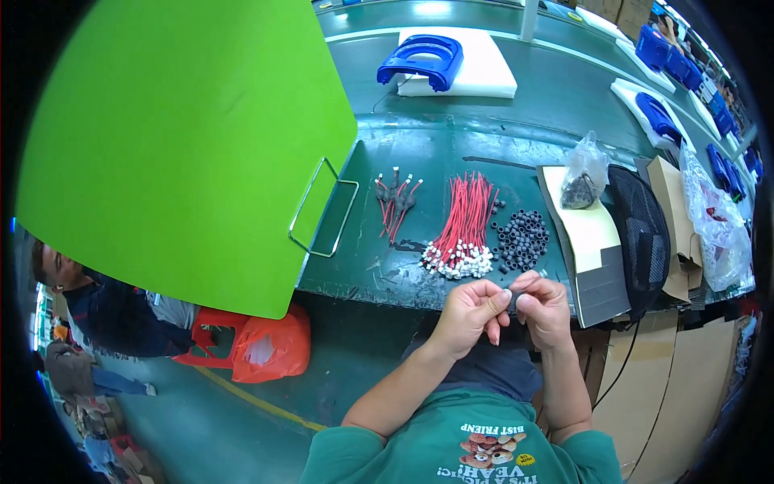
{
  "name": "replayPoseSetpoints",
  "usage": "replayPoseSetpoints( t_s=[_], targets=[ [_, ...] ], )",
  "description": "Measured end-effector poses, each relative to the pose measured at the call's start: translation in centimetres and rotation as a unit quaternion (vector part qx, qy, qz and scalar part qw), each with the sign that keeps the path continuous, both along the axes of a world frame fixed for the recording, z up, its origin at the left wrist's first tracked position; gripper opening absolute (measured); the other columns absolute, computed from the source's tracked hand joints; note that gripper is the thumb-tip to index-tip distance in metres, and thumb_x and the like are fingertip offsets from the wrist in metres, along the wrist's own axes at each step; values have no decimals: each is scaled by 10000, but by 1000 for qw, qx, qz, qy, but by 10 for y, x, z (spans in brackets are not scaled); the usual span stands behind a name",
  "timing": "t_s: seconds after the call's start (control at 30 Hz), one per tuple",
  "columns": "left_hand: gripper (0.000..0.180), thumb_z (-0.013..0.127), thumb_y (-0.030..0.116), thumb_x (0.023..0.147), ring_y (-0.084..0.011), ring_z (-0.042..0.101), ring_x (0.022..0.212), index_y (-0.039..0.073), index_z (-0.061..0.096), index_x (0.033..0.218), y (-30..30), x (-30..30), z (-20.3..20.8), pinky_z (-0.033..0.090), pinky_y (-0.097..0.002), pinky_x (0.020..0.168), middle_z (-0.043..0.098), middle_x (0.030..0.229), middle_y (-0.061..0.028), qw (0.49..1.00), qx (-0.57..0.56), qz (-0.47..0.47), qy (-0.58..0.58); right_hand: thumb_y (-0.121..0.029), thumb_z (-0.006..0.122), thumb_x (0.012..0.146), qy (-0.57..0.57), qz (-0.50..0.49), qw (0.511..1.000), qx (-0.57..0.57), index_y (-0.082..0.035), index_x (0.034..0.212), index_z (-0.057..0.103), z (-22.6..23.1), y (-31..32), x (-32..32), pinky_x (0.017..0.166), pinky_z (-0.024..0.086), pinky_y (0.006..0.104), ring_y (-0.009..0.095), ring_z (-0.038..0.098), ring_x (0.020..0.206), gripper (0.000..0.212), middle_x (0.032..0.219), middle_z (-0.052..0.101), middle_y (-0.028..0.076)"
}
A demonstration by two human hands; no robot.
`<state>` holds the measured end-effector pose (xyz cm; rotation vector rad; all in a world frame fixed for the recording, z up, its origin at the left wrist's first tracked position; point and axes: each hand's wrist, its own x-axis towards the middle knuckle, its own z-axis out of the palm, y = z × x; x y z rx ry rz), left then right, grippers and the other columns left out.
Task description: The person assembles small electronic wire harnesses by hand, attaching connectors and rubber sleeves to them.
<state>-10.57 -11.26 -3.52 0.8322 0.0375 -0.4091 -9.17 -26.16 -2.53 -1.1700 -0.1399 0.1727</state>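
Observation:
Over the bench's near edge, my left hand [476, 315] and my right hand [547, 310] meet fingertip to fingertip, both closed in a pinch. A small dark piece [514, 297] shows between them; fingers cover most of it, so its kind is unclear. Just beyond lies a pile of small black ring-like caps [522, 240]. Left of that pile, a bundle of red wires [468, 202] with white connectors [455, 260] is spread on the green bench [379, 274]. Farther left sits a smaller group of red wires with dark lumps [395, 200] partway along them.
A large green panel [193, 145] with a metal wire handle [302, 210] fills the left. To the right are a clear bag [586, 173], a yellow-and-grey board [592, 234], a black mesh item [641, 242] and cardboard [673, 210]. Blue housings [427, 60] rest on white foam [492, 68] behind.

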Motion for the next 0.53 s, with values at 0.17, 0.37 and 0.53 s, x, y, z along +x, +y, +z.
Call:
replayPoseSetpoints(
  t_s=[0.17, 0.37, 0.53],
  targets=[
    [200, 522, 216, 879, -44, 446, 342, 36, 485, 801, 3, -1, -5, 397, -194, 320, 531, 568, -39, 988, -113, -107, 20, -64, 679, 703, -12, 72, 995, 67, 13, 834, 650, -17, -5, 3, 444, 371, 164, 71, 474, 552, 154, 817, 548, 61],
    [207, 503, 230, 889, -26, 424, 336, 41, 481, 805, -4, 1, -8, 386, -183, 317, 505, 566, -21, 977, -163, -138, 23, -172, 665, 753, 21, 98, 981, 169, 17, 979, 602, -27, -14, 5, 438, 394, 164, 73, 471, 524, 301, 796, 538, 66],
    [223, 522, 248, 878, -33, 432, 339, 26, 496, 889, -6, 4, -8, 397, -189, 321, 518, 584, -28, 977, -163, -126, 56, -214, 600, 798, -24, 140, 972, 189, 31, 1020, 578, -30, -14, 14, 479, 420, 185, 87, 481, 572, 332, 822, 519, 64]
  ],
)
